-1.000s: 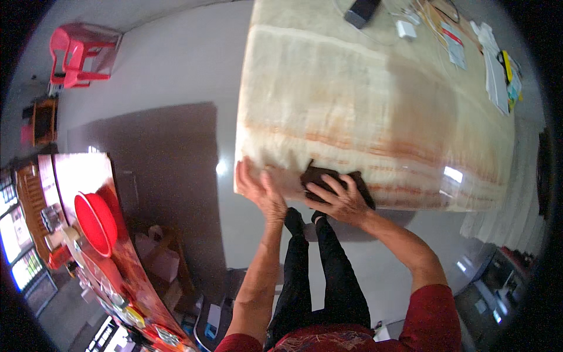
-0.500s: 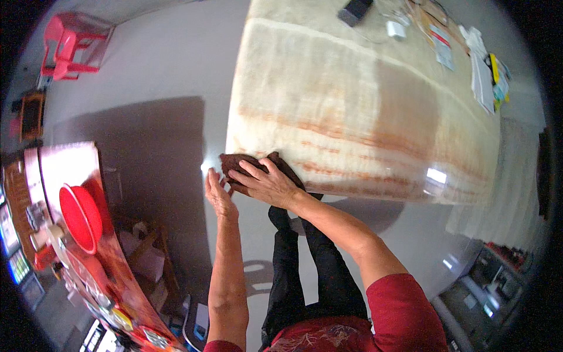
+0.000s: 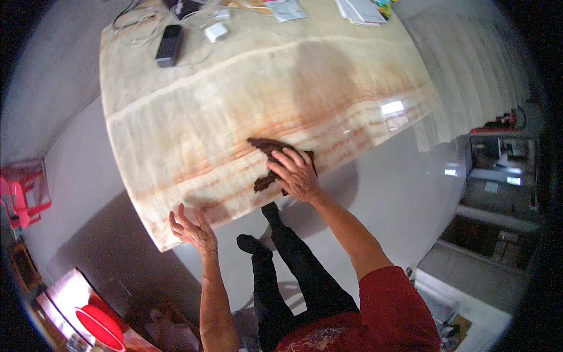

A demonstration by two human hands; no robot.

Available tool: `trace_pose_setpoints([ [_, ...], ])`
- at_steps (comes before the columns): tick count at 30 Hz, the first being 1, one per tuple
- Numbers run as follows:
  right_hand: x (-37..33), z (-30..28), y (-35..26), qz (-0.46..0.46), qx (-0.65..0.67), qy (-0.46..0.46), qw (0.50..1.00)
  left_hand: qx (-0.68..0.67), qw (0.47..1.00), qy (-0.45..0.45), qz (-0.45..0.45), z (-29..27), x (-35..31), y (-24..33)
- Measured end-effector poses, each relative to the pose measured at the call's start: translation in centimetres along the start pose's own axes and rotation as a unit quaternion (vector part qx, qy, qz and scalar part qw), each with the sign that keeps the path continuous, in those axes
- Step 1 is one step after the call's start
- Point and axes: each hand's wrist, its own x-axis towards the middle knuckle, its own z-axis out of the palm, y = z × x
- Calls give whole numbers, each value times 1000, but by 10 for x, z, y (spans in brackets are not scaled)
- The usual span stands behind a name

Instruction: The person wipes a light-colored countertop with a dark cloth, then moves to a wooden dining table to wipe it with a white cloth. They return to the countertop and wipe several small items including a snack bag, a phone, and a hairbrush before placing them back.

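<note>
A dark brown cloth [image 3: 267,144] lies crumpled on the glossy marble-patterned table [image 3: 193,117], close to its near edge. My right hand [image 3: 296,175] presses down on it with fingers spread over the fabric, and part of the cloth is hidden beneath the palm. Off to the left, my left hand [image 3: 195,232] hovers by the table's near left corner, its fingers apart and curved, holding nothing.
Toward the far side of the table are a black box-shaped object [image 3: 169,46], a white adapter [image 3: 216,32], cables and papers [image 3: 360,10]. A pink plastic chair [image 3: 24,196] stands at left. A red basin [image 3: 101,327] rests on another table at lower left.
My right hand has slid the cloth rightward along the near edge, away from the left corner. My left hand has separated from it and is now over the corner. The view has turned.
</note>
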Motion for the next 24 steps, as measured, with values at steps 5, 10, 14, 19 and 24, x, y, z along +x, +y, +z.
trace_pose_setpoints([
  [5, -20, -11, 83, 110, -36, 85, 990, -17, 998, -47, 28, 29, -5, 48],
  [10, -18, -27, 145, 161, -56, 79, 982, -15, 995, -26, 94, 66, 0, 85],
  [14, 4, -42, 198, 189, -72, 46, 978, 0, 992, -29, 121, 97, 10, 125],
  [19, 30, -54, 277, 150, -100, 73, 981, 12, 995, -19, 102, 140, 38, 193],
  [24, 54, -65, 336, 171, -103, 65, 978, 81, 992, -1, 94, 181, 65, 242],
])
